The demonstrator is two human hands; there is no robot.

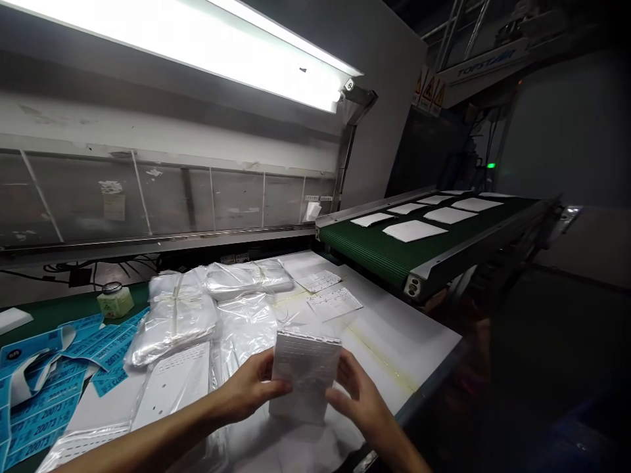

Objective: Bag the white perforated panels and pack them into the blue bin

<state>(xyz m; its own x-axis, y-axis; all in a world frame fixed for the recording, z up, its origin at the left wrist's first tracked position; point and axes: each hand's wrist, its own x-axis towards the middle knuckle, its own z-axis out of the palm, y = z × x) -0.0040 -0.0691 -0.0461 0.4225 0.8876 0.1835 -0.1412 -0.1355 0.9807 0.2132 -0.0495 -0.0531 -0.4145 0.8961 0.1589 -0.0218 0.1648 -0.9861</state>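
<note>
A stack of thin white perforated panels (304, 378) is held upright between my two hands, low in the middle of the view. My left hand (251, 387) grips its left edge, thumb on the near face. At the right edge, my right hand (357, 397) has its thumb against the side and its fingers curled behind. Bundles of clear plastic bags (180, 318) lie left of the stack, some tied round. A bagged white panel with small holes (175, 384) lies nearer, beneath my left forearm.
A green conveyor belt (367, 249) carries several white panels (415, 230) at the right. Blue printed label sheets (54, 387) and a small yellowish bottle (116, 301) are at the left. Marked paper slips (335, 303) lie on the white table (409, 335).
</note>
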